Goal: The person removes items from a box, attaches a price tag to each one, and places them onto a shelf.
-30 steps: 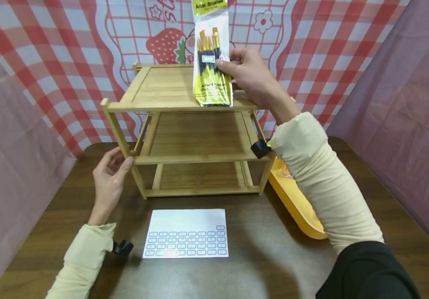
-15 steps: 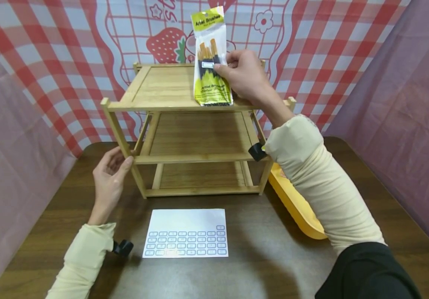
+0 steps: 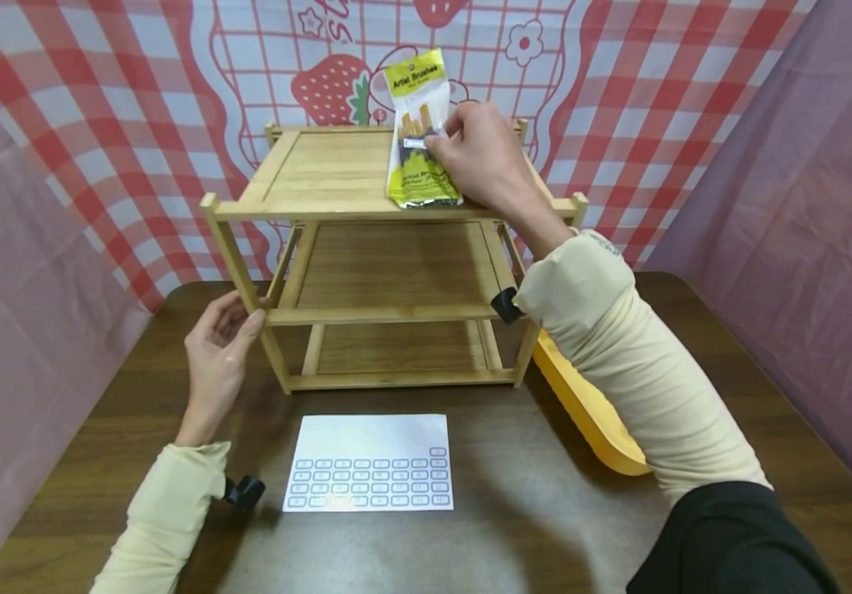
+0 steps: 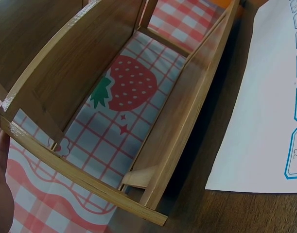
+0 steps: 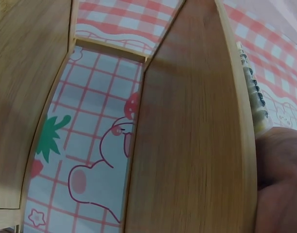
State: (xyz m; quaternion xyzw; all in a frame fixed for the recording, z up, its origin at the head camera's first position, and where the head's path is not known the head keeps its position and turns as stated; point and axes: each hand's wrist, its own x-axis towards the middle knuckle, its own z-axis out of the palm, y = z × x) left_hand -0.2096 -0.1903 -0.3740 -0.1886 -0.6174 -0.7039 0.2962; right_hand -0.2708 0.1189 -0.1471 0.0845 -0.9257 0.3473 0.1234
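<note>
A three-tier wooden rack (image 3: 396,264) stands on the table. At its front left post, my left hand (image 3: 218,355) grips the wood, thumb in front and fingers partly hidden behind. Over the right part of the top tier, my right hand (image 3: 487,157) pinches the right side of a packet of artist brushes (image 3: 416,124), thumb on its face. This packet has yellow-green ends and leans back, its lower edge right at the front of the top tier. In the right wrist view, the brush packet (image 5: 255,92) shows edge-on beyond the rack.
A white sheet (image 3: 374,437) printed with rows of small blue-framed labels lies in front of the rack. Right of the rack sits a yellow tray (image 3: 596,421), partly covered by my right sleeve (image 3: 663,379). Behind hangs a red-and-white checked cloth (image 3: 648,99).
My right hand has lowered the brush packet and tilted its top backward over the top tier. The left hand stays on the post.
</note>
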